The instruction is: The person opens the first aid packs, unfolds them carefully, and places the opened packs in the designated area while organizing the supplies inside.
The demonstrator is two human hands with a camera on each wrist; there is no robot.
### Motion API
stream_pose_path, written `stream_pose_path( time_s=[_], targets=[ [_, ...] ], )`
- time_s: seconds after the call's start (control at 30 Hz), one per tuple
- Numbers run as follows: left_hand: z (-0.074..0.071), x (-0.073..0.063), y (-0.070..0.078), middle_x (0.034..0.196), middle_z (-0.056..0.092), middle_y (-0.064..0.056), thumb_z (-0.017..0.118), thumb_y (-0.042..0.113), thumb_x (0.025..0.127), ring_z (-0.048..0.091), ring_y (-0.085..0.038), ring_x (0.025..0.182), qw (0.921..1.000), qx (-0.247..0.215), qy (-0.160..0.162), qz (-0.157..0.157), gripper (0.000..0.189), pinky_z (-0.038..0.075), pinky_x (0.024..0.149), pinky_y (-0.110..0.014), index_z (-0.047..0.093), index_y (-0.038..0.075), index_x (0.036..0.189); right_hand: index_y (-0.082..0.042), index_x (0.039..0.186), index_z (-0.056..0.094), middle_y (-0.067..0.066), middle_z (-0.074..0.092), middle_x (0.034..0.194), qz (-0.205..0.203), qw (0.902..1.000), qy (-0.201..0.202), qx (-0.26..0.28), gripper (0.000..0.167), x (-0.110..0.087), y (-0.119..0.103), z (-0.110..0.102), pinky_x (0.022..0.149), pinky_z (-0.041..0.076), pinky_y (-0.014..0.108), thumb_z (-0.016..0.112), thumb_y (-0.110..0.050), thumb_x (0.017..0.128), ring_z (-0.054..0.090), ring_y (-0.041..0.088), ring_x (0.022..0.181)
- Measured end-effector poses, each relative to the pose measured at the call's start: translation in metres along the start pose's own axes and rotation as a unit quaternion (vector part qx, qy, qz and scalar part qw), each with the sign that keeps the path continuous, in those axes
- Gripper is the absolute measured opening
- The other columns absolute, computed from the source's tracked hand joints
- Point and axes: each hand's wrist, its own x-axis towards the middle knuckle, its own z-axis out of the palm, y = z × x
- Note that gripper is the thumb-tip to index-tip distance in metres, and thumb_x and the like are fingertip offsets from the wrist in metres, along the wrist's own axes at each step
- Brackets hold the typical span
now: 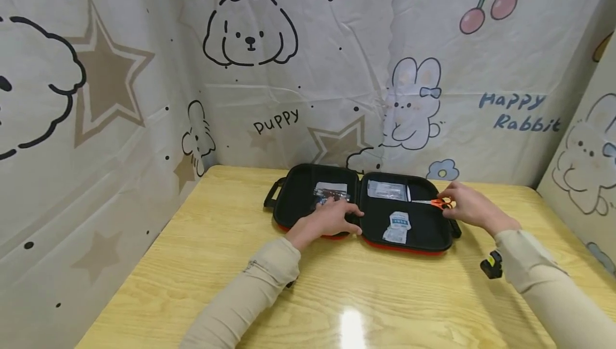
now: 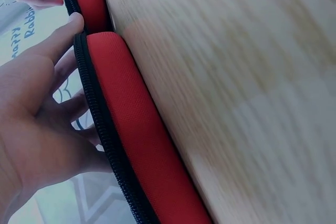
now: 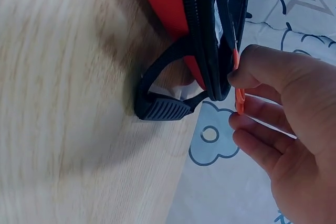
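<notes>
A black-lined case with a red shell lies unfolded on the table. My right hand pinches the orange handles of a pair of scissors at the case's right edge; the blades point left, over the lining. In the right wrist view, thumb and fingers meet on the orange handle. My left hand reaches over the left half with fingers spread, its thumb by the middle fold. Partly behind it is a packet of small items. White-and-blue sachets and a clear packet lie in the right half.
The case has a black carry handle on its left and another handle at its right end. A black object with a yellow mark appears beside my right sleeve. A printed cloth hangs behind the wooden table.
</notes>
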Motion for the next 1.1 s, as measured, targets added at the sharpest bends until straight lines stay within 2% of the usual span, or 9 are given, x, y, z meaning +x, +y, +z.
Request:
stream_pose_path(
  time_s=[0.27, 0.47, 0.77, 0.9, 1.1],
  targets=[
    [0.001, 0.001, 0.002, 0.144, 0.053, 0.003, 0.073, 0.051, 0.085, 0.041, -0.031, 0.129, 1.0000, 0.002, 0.001, -0.003, 0.049, 0.030, 0.108, -0.061, 0.063, 0.036, 0.131, 0.011, 0.108, 0.070, 0.023, 0.063, 0.103, 0.001, 0.9991, -0.023, -0.036, 0.037, 0.009, -0.009, 0.006, 0.082, 0.051, 0.051, 0.076, -0.007, 0.077, 0.060, 0.030, 0.087],
    [0.001, 0.000, 0.002, 0.146, 0.051, 0.003, 0.072, 0.050, 0.086, 0.040, -0.032, 0.131, 1.0000, -0.002, -0.002, -0.004, 0.049, 0.029, 0.109, -0.061, 0.063, 0.036, 0.132, 0.010, 0.107, 0.071, 0.022, 0.065, 0.102, -0.018, 0.9991, -0.026, -0.028, 0.033, 0.018, -0.023, 0.013, 0.082, 0.052, 0.051, 0.074, -0.004, 0.078, 0.061, 0.029, 0.086],
    [0.001, 0.000, 0.002, 0.145, 0.052, 0.004, 0.073, 0.051, 0.086, 0.041, -0.030, 0.129, 1.0000, -0.002, -0.001, -0.004, 0.049, 0.030, 0.108, -0.060, 0.063, 0.037, 0.132, 0.011, 0.112, 0.069, 0.026, 0.066, 0.109, 0.005, 0.9992, -0.028, 0.027, 0.034, 0.031, -0.035, 0.029, 0.087, 0.051, 0.053, 0.074, -0.004, 0.081, 0.063, 0.031, 0.091],
    [0.001, 0.001, 0.002, 0.144, 0.052, 0.004, 0.073, 0.051, 0.085, 0.041, -0.030, 0.129, 1.0000, -0.001, 0.001, -0.004, 0.049, 0.030, 0.107, -0.059, 0.063, 0.037, 0.131, 0.011, 0.120, 0.064, 0.026, 0.068, 0.110, 0.005, 0.9978, -0.020, 0.064, 0.041, 0.035, -0.038, 0.036, 0.090, 0.050, 0.054, 0.073, -0.002, 0.082, 0.065, 0.031, 0.094],
    [0.001, 0.001, 0.002, 0.144, 0.053, 0.004, 0.073, 0.051, 0.086, 0.041, -0.031, 0.129, 1.0000, -0.003, -0.001, -0.003, 0.049, 0.030, 0.107, -0.059, 0.063, 0.037, 0.131, 0.008, 0.130, 0.060, 0.028, 0.065, 0.118, 0.011, 0.9964, -0.012, 0.084, 0.048, 0.037, -0.043, 0.041, 0.095, 0.048, 0.056, 0.071, -0.001, 0.084, 0.063, 0.032, 0.098]
  ],
)
